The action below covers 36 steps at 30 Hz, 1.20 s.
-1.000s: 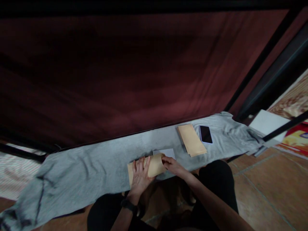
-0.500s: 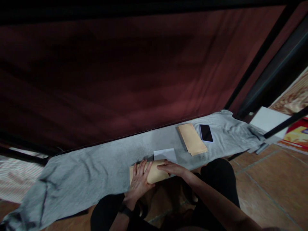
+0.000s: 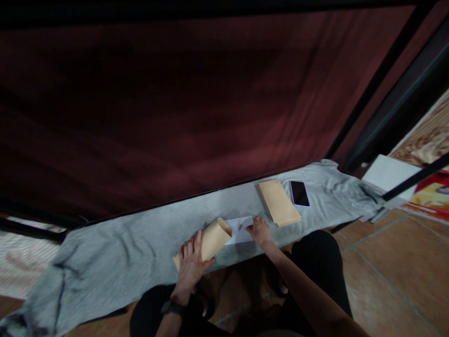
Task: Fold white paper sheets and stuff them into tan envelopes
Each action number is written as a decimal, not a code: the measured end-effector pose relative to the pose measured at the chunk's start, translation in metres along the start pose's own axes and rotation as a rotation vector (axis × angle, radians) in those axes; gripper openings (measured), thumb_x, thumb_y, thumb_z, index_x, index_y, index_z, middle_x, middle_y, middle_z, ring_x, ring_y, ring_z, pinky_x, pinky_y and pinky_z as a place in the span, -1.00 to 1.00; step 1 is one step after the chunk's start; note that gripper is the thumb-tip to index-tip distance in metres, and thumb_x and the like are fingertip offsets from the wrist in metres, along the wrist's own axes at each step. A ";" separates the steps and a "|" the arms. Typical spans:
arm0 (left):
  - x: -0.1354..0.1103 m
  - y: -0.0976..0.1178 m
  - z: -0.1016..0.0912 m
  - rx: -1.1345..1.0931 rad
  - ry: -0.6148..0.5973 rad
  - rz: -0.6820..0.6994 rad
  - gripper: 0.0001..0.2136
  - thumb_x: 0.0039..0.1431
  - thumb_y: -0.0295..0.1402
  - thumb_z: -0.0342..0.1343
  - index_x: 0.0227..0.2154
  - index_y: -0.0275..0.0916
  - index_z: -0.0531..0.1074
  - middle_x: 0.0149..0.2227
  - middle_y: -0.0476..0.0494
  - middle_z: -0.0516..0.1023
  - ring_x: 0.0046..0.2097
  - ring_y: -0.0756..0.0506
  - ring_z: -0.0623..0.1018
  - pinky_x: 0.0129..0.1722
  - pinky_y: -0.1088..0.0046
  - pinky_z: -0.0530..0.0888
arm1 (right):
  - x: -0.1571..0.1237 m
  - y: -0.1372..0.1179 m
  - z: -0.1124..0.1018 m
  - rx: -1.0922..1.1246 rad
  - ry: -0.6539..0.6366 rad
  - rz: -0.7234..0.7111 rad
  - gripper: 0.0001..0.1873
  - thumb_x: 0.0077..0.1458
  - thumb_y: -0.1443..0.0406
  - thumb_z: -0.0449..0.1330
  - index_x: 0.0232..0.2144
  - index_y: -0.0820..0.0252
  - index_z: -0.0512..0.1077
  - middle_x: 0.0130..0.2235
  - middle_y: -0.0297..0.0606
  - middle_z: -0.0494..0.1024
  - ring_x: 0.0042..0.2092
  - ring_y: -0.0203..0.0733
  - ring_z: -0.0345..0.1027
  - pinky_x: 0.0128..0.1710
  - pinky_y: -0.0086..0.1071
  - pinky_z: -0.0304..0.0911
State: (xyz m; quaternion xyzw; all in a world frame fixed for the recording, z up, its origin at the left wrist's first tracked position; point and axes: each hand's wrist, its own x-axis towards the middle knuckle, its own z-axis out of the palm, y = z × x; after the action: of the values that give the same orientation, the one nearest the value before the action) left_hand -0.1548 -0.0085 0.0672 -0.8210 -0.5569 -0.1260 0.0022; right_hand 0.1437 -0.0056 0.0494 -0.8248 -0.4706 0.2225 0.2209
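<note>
My left hand (image 3: 191,263) is wrapped round a tan envelope (image 3: 213,238), lifted off the grey cloth (image 3: 133,243) with its open mouth facing right. A folded white paper (image 3: 240,228) lies on the cloth just past that mouth. My right hand (image 3: 258,230) rests on the paper's right end, fingers pinching its edge. A black watch sits on my left wrist.
A stack of tan envelopes (image 3: 278,202) lies to the right on the cloth, with a dark phone (image 3: 300,193) beside it. A dark red drape (image 3: 175,107) hangs behind. Black metal bars (image 3: 379,79) and a white board (image 3: 387,173) stand at the right. Below is tiled floor (image 3: 396,276).
My left hand lifted the envelope and tilted its mouth open. My right hand left the envelope and moved up-right onto the white paper.
</note>
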 end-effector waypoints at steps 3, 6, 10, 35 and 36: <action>0.001 0.000 0.002 -0.004 -0.002 0.000 0.02 0.01 -0.19 0.30 0.41 -0.15 -0.23 0.15 -0.29 0.32 0.15 -0.33 0.34 0.17 0.03 0.24 | 0.003 -0.003 0.009 0.009 0.019 0.019 -0.50 0.03 0.20 0.31 -0.03 0.35 0.36 0.04 0.30 0.46 0.11 0.30 0.34 0.05 -0.02 0.22; 0.000 -0.002 0.003 -0.007 0.000 0.002 0.03 0.00 -0.18 0.31 0.41 -0.14 -0.22 0.15 -0.28 0.32 0.16 -0.34 0.34 0.18 0.02 0.23 | 0.006 0.001 0.011 0.107 0.043 0.007 -0.64 0.00 0.16 0.30 -0.19 0.24 0.41 -0.08 0.15 0.53 0.03 0.24 0.40 -0.01 -0.05 0.24; -0.001 -0.003 0.004 -0.018 -0.003 -0.009 0.05 -0.01 -0.17 0.31 0.41 -0.13 -0.25 0.17 -0.28 0.30 0.17 -0.34 0.33 0.19 0.01 0.22 | 0.012 0.014 0.002 0.348 0.086 -0.063 -0.83 0.04 0.17 0.22 -0.41 0.10 0.33 -0.32 -0.22 0.51 -0.19 -0.04 0.43 -0.15 -0.25 0.28; -0.003 -0.005 0.011 -0.068 -0.039 0.022 0.09 -0.06 -0.23 0.33 0.41 -0.13 -0.29 0.24 -0.33 0.24 0.27 -0.39 0.25 0.30 -0.18 0.01 | 0.027 0.010 -0.029 0.517 -0.038 -0.311 -0.85 0.05 0.28 0.18 -0.34 0.07 0.55 -0.35 -0.29 0.63 -0.29 -0.09 0.47 -0.23 -0.31 0.32; -0.002 -0.005 0.011 -0.074 -0.046 0.028 0.10 -0.06 -0.24 0.34 0.41 -0.12 -0.30 0.25 -0.33 0.23 0.28 -0.39 0.25 0.30 -0.18 0.00 | 0.027 0.008 -0.029 0.506 -0.049 -0.316 -0.87 0.05 0.29 0.18 -0.36 0.08 0.55 -0.37 -0.30 0.62 -0.31 -0.11 0.45 -0.25 -0.33 0.31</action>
State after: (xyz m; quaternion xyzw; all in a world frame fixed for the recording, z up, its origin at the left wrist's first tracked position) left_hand -0.1578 -0.0071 0.0554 -0.8309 -0.5402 -0.1275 -0.0395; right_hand 0.1786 0.0098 0.0636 -0.6546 -0.5280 0.3151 0.4398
